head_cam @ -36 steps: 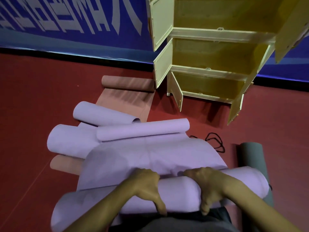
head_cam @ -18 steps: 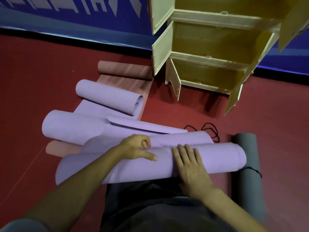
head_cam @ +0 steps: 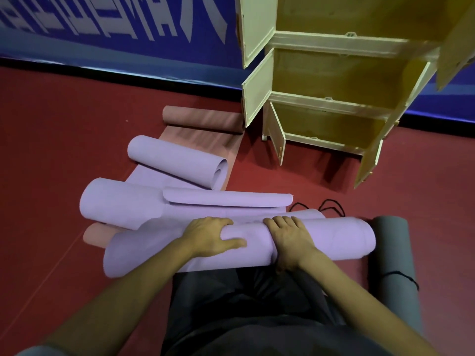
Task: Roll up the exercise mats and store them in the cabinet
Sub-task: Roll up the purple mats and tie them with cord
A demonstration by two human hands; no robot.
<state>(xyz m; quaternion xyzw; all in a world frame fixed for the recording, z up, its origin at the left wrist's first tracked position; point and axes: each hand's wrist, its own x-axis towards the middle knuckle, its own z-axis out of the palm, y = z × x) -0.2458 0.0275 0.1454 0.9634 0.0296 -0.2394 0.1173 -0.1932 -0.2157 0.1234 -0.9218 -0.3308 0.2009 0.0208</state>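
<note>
Purple mat (head_cam: pixel 318 240) lies rolled on red floor (head_cam: pixel 64 150), just in front of open cabinet (head_cam: pixel 334 80). Left hand (head_cam: pixel 210 236) & right hand (head_cam: pixel 289 236) both curl over the roll, fingers gripping its far side. Grey mat (head_cam: pixel 395 253) beside roll's right end, pink mat (head_cam: pixel 203 120) near cabinet.

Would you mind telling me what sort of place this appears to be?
Probably a sports hall or gym: a red sports floor, a blue banner along the wall, and several exercise mats beside an open storage cabinet.
</note>
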